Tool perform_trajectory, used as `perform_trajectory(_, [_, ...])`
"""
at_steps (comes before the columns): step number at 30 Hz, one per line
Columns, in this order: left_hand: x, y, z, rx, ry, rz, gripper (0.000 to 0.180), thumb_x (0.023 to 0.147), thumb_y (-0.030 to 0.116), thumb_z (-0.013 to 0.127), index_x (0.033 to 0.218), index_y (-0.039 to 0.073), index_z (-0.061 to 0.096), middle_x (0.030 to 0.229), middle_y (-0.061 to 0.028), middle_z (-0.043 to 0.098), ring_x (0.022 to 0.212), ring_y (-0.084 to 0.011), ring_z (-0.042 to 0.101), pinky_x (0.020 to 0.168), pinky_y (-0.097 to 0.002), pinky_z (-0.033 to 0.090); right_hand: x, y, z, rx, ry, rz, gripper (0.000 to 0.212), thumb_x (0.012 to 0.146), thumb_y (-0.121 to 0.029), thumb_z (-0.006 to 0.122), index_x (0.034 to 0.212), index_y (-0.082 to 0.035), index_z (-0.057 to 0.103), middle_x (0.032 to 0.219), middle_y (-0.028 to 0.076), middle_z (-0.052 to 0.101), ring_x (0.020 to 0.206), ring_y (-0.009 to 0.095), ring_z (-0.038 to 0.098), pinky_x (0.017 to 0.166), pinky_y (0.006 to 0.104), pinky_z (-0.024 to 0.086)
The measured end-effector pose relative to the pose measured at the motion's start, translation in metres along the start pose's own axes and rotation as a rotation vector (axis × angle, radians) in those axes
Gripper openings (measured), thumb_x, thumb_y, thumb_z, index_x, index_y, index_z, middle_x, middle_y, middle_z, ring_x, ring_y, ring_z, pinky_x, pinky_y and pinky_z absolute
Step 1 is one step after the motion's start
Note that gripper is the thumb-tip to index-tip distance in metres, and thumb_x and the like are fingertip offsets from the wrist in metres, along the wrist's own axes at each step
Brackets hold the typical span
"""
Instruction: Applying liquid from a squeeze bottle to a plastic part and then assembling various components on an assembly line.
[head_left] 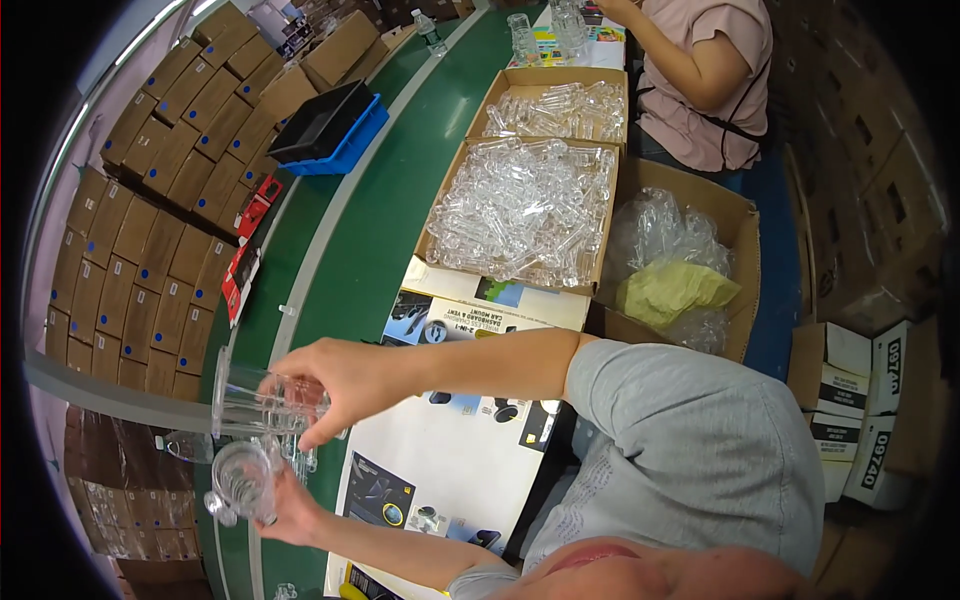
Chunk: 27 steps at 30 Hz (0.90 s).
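My right hand (335, 385) grips a clear tapered cup (245, 400) from above, its fingers wrapped round the narrower part. The cup lies on its side in the air, with its wide rim away from my palm. Just below it, my left hand (290, 510) is closed on a second clear vessel (243, 475), whose round opening faces up. A small clear disc-like knob (221, 508) sticks out beside that opening. More clear plastic shows between the two hands, but its shape is hard to make out. Both hands are over the edge of the green conveyor belt (335, 270).
An open carton (428, 240) full of clear tubular pieces stands beside a second such carton (625, 125). A box (755, 290) holds crumpled plastic bags. A blue crate (350, 150) sits across the belt. Stacked cartons (120, 260) line the far side. A co-worker (710, 90) sits nearby.
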<state>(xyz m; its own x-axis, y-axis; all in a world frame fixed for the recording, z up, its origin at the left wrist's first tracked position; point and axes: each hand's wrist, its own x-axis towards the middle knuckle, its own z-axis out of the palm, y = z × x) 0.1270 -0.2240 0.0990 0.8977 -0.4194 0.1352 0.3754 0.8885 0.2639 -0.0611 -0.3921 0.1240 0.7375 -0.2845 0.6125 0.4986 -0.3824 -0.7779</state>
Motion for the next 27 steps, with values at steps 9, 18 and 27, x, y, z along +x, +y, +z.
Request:
perform_trajectory(9, [-0.009,0.04,0.002,0.338,-0.155,0.257,0.052,0.083,0.043,0.045,0.121,0.006,0.045,0.12,-0.0133,0.048,0.114,-0.0291,0.043,0.104,-0.0531,0.021,0.001,0.006,0.001,0.048,-0.006,-0.002,0.07,0.061,-0.01,0.067,0.122,-0.003,0.034,0.074,0.006,0.055,0.07,0.014,0.057,0.063,0.0247,0.045])
perform_trajectory(18, [-0.032,0.03,0.022,0.745,-0.01,0.437,0.064,0.084,0.05,0.041,0.121,-0.002,0.042,0.12,-0.0163,0.047,0.113,-0.029,0.045,0.096,-0.0458,0.036,-0.003,-0.008,0.0,0.124,0.023,0.178,0.069,0.061,-0.019,0.075,0.117,-0.003,0.038,0.079,0.009,0.056,0.066,0.016,0.057,0.061,0.0273,0.046])
perform_trajectory(27, [-0.037,0.02,0.014,1.234,-0.149,0.856,0.062,0.083,0.045,0.045,0.118,-0.005,0.045,0.114,-0.0202,0.051,0.104,-0.0287,0.052,0.09,-0.0421,0.043,-0.006,-0.006,-0.004,-0.229,-0.132,0.114,0.063,0.061,-0.025,0.07,0.114,-0.005,0.043,0.084,0.012,0.057,0.076,0.025,0.058,0.066,0.0341,0.045])
